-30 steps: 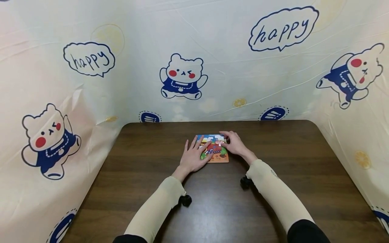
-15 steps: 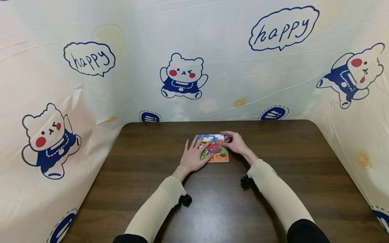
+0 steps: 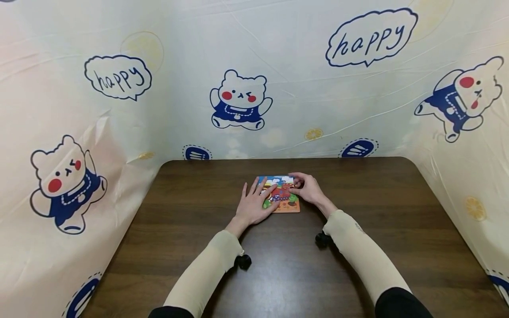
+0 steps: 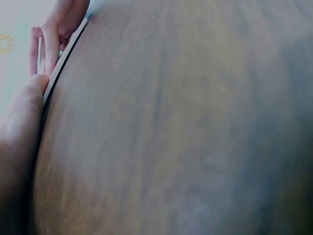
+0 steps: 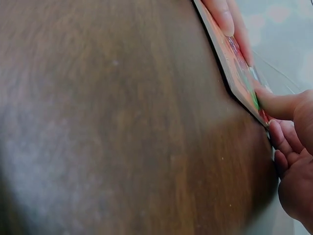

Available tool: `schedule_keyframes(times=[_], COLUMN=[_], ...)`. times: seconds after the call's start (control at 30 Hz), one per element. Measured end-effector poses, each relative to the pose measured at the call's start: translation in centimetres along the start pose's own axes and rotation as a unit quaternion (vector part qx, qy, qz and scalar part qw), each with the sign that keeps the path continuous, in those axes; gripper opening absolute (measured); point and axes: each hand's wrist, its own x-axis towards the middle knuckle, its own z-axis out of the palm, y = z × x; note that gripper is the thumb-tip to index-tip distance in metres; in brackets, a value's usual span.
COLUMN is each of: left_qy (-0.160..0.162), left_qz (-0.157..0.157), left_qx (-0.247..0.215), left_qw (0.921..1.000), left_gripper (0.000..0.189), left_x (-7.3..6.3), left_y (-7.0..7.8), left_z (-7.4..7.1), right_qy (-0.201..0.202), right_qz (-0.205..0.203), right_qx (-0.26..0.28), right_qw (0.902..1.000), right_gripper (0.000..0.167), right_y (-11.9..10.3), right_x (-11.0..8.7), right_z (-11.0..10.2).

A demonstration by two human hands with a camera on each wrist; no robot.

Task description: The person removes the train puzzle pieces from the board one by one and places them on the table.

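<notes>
A small, thin picture board [image 3: 287, 207] lies on the table, printed with blue sky, a red shape, green bushes and orange ground. My left hand [image 3: 251, 207] is spread over its left part, fingers straight and hiding some of the picture. At the right edge, my right hand [image 3: 309, 189] holds the board between thumb and curled fingers. In the right wrist view, the thumb [image 5: 276, 104] presses on the printed face, while the other fingertips are tucked against the rim. The left wrist view shows the board's thin pale edge [image 4: 66, 55] close over the table.
The dark brown wooden table [image 3: 274, 269] has rounded far corners. A pale curtain [image 3: 167, 115] with printed bears and "happy" bubbles surrounds its back and sides. Dark round objects [image 3: 243, 262] sit at both wrists, by the cream sleeves.
My right hand has shifted very slightly at the board's right edge, its fingers adjusting a little. My left hand and the board stay in place.
</notes>
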Motion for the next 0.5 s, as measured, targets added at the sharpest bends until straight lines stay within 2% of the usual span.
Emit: schedule_keyframes(times=[0.23,0.5], left_qy=[0.004,0.0], left_qz=[0.004,-0.001], left_qx=[0.0,0.002], left_qw=[1.0,1.0], left_gripper=[0.077,0.077], left_x=[0.0,-0.07], left_y=[-0.04,-0.04], left_z=[0.02,-0.09], right_qy=[0.01,0.013], right_qz=[0.0,0.008], right_qx=[0.018,0.042], right_qw=[0.9998,0.999], right_gripper=[0.055,0.048], right_y=[0.23,0.19], right_x=[0.09,0.01], right_z=[-0.14,-0.58])
